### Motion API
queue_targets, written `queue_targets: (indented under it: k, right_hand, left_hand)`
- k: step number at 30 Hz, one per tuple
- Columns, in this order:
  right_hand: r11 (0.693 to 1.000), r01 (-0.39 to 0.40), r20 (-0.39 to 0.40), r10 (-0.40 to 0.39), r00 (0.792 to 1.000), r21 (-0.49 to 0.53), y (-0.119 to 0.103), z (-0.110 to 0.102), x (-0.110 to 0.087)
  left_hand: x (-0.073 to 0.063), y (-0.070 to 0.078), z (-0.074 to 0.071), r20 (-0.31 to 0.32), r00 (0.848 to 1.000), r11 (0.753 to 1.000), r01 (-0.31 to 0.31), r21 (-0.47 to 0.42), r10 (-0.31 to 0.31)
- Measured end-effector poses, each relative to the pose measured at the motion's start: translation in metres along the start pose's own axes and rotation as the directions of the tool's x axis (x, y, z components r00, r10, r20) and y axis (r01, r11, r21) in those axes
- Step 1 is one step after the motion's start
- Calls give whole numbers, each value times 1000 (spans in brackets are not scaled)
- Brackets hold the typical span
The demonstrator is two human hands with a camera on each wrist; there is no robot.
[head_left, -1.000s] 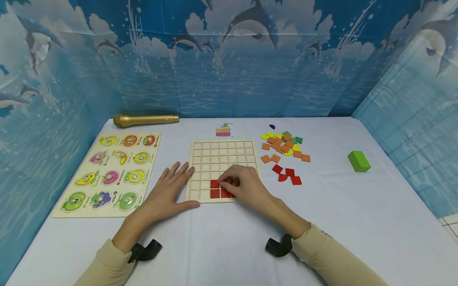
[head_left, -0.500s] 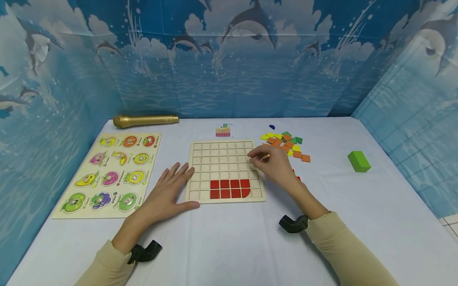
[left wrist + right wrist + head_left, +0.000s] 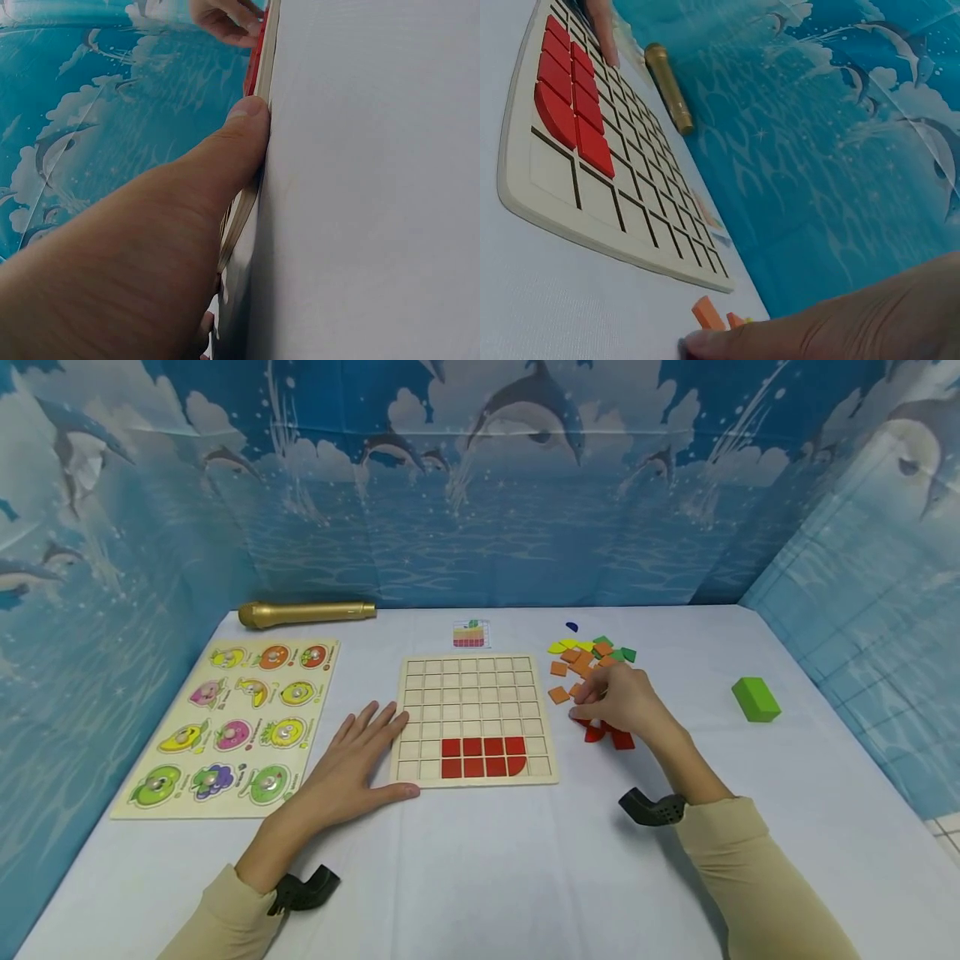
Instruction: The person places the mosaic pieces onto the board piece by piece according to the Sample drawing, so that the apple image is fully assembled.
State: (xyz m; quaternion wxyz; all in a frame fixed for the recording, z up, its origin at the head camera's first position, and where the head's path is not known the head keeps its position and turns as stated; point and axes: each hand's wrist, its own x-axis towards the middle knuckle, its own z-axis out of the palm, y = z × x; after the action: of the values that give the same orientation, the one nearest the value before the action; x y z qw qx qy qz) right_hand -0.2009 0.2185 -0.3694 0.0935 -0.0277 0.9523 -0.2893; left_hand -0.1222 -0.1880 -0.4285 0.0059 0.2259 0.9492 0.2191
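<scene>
A square wooden grid board lies on the white tabletop, with two rows of red tiles in its lower cells. One corner tile has a rounded side. My left hand rests by the board's left edge, fingers spread and thumb against the near corner. To the right of the board, my right hand is over the loose red tiles, thumb and index finger a little apart. It partly covers them and the orange tiles. Whether a fingertip touches a tile is hidden.
Yellow and green tiles lie beyond the orange ones, near a dark blue half-round piece. A pattern card is behind the board. Left are a fruit puzzle and a gold microphone; right, a green block.
My right hand has left the red tiles on the board and moved right to the loose pile, uncovering both red rows. My left hand has stayed in place.
</scene>
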Motion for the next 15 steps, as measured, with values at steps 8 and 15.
queue_targets:
  k: [8,15]
  right_hand:
    - [995,50,0,-50,999,-88,-5,3,-4]
    - [965,233,-107,-246,963,-121,-8,6,-3]
  left_hand:
    - [0,0,0,-4,1000,1000,-3,-5,3]
    - [0,-2,0,-11,1000,1000,-13,5,13]
